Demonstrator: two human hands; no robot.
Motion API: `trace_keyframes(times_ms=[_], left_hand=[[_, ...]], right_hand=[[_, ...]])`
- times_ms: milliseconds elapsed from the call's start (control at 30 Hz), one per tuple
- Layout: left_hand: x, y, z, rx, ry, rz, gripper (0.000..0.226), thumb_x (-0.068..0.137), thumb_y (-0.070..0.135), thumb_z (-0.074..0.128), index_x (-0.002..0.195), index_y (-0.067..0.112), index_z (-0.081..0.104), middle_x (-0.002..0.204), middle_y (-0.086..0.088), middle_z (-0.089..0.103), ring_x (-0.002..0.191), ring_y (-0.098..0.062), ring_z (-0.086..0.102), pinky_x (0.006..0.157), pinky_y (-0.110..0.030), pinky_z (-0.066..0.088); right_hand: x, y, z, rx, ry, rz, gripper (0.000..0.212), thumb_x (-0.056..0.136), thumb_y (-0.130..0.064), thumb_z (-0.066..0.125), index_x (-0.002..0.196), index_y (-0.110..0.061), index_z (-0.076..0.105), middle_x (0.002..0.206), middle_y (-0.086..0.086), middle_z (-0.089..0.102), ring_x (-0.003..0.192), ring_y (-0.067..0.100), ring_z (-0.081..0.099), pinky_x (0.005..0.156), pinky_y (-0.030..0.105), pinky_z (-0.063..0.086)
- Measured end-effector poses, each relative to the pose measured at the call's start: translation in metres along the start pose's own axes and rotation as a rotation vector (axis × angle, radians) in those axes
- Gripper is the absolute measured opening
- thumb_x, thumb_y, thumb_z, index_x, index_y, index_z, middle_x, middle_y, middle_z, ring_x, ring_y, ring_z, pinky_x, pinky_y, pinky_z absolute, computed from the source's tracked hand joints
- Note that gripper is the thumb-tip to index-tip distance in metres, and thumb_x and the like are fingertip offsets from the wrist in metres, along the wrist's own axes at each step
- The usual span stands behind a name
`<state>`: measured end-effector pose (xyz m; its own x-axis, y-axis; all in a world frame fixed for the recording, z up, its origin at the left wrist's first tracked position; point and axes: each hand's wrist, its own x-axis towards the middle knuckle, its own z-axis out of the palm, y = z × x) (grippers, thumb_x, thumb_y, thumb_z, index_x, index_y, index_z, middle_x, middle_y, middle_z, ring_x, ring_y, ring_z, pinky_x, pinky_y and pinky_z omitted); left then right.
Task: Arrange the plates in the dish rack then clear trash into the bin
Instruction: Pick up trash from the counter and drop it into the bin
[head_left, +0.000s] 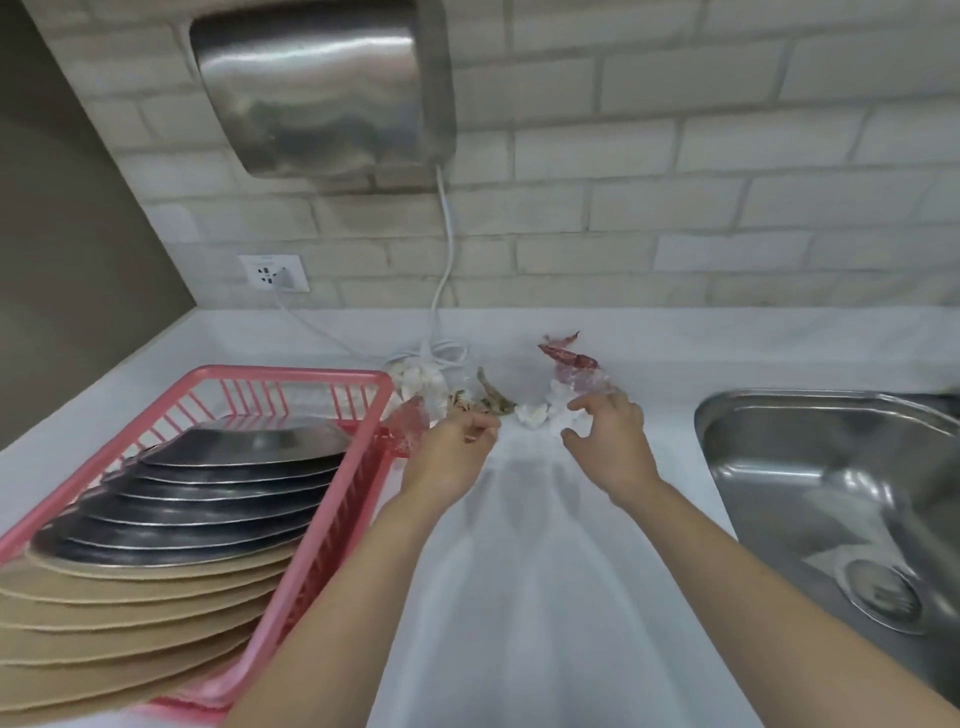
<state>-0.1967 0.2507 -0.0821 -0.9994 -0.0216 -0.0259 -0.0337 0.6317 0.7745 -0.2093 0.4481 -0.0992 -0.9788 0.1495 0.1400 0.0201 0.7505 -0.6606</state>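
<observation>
The left hand (453, 451) pinches shut at the trash (498, 400), the right hand (608, 441) spreads open over crumpled tissue (532, 414), bare counter (524, 545) between rack (291, 378) and sink (737, 415).

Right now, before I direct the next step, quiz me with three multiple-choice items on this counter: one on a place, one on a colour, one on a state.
1. Where does the scattered trash of white crumpled paper and red wrappers lie?
A. in the steel sink
B. on the white counter between rack and sink
C. inside the rack

2. What colour is the plastic dish rack?
A. pink
B. blue
C. green

3. How do the round steel and tan plates stand?
A. flat on the counter
B. in the sink
C. leaning in a row in the rack

Answers:
1 B: the scraps sit on the white counter, left of the stainless steel sink, by the left hand and right hand.
2 A: its walls are pink.
3 C: their rims overlap inside the rack.
</observation>
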Motion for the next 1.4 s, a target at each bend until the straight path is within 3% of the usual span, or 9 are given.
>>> trace_keyframes(times_ms=[300, 567, 733, 867, 967, 1067, 1133, 1233, 1400], left_hand=[[0.029, -0.017, 0.034, -0.029, -0.106, -0.021, 0.019, 0.097, 0.033, 0.054, 0.108, 0.036, 0.069, 0.102, 0.020, 0.062, 0.088, 0.000, 0.060, 0.075, -0.026, 0.048], [0.045, -0.006, 0.051, -0.084, -0.121, -0.045, 0.019, 0.097, 0.032, 0.054, 0.110, 0.036, 0.067, 0.098, 0.023, 0.059, 0.091, 0.001, 0.059, 0.083, -0.028, 0.050], [0.046, 0.016, 0.073, -0.247, -0.079, -0.032, 0.024, 0.097, 0.035, 0.057, 0.119, 0.025, 0.062, 0.109, 0.010, 0.060, 0.094, -0.010, 0.062, 0.083, -0.026, 0.047], [0.050, 0.040, 0.080, -0.409, -0.059, -0.023, 0.048, 0.094, 0.053, 0.053, 0.133, 0.027, 0.047, 0.125, 0.003, 0.056, 0.115, -0.019, 0.058, 0.102, -0.044, 0.046], [0.050, 0.055, 0.078, -0.505, -0.007, -0.041, 0.092, 0.072, 0.081, 0.055, 0.148, 0.038, 0.027, 0.149, 0.001, 0.032, 0.128, -0.018, 0.047, 0.105, -0.052, 0.044], [0.047, 0.067, 0.072, -0.480, 0.062, -0.006, 0.098, 0.066, 0.082, 0.060, 0.148, 0.050, 0.017, 0.159, 0.009, 0.004, 0.146, -0.019, 0.019, 0.112, -0.052, 0.033], [0.044, 0.069, 0.067, -0.437, 0.040, -0.014, 0.090, 0.067, 0.081, 0.060, 0.143, 0.044, 0.032, 0.158, 0.003, 0.014, 0.147, -0.019, 0.019, 0.114, -0.041, 0.029], [0.034, 0.062, 0.056, -0.471, -0.053, -0.140, 0.073, 0.070, 0.076, 0.057, 0.126, 0.030, 0.053, 0.136, 0.005, 0.051, 0.123, -0.012, 0.051, 0.092, -0.028, 0.040], [0.018, 0.040, 0.044, -0.670, -0.254, -0.298, 0.070, 0.068, 0.076, 0.063, 0.126, 0.037, 0.059, 0.116, 0.012, 0.069, 0.101, -0.012, 0.069, 0.086, -0.045, 0.058]], right_hand=[[0.069, 0.033, 0.013, -0.281, -0.054, 0.136, 0.118, 0.069, -0.030, 0.080, 0.153, -0.021, -0.002, 0.152, 0.002, 0.025, 0.124, 0.031, 0.034, 0.094, 0.039, 0.039], [0.080, 0.045, 0.016, -0.207, -0.085, 0.172, 0.083, 0.079, -0.020, 0.069, 0.145, -0.017, 0.019, 0.130, 0.014, 0.038, 0.117, 0.034, 0.036, 0.086, 0.041, 0.041], [0.060, 0.053, 0.012, -0.115, 0.161, 0.075, 0.062, 0.084, -0.014, 0.060, 0.140, -0.005, 0.033, 0.124, 0.017, 0.044, 0.112, 0.036, 0.038, 0.090, 0.039, 0.034], [0.036, 0.051, -0.002, 0.066, 0.326, 0.076, 0.054, 0.086, -0.008, 0.055, 0.138, -0.007, 0.038, 0.120, 0.015, 0.048, 0.111, 0.034, 0.037, 0.092, 0.039, 0.033], [0.027, 0.047, -0.010, 0.235, 0.174, 0.024, 0.052, 0.083, -0.013, 0.045, 0.134, -0.023, 0.043, 0.119, 0.002, 0.052, 0.111, 0.026, 0.039, 0.090, 0.033, 0.039], [0.024, 0.036, -0.017, 0.447, -0.136, 0.000, 0.055, 0.078, -0.025, 0.045, 0.131, -0.037, 0.051, 0.110, -0.005, 0.055, 0.110, 0.020, 0.049, 0.091, 0.028, 0.044], [0.019, 0.028, -0.020, 0.537, -0.281, 0.009, 0.046, 0.087, -0.018, 0.052, 0.131, -0.032, 0.055, 0.102, -0.006, 0.043, 0.097, 0.005, 0.050, 0.083, 0.011, 0.040], [0.014, 0.021, -0.021, 0.519, -0.305, -0.079, 0.052, 0.092, -0.006, 0.053, 0.136, -0.032, 0.050, 0.093, -0.008, 0.027, 0.079, -0.001, 0.039, 0.078, -0.001, 0.034], [0.003, 0.000, -0.007, 0.559, -0.267, -0.144, 0.061, 0.081, -0.012, 0.071, 0.130, -0.036, 0.044, 0.087, -0.008, 0.042, 0.074, 0.000, 0.045, 0.073, 0.012, 0.039]])
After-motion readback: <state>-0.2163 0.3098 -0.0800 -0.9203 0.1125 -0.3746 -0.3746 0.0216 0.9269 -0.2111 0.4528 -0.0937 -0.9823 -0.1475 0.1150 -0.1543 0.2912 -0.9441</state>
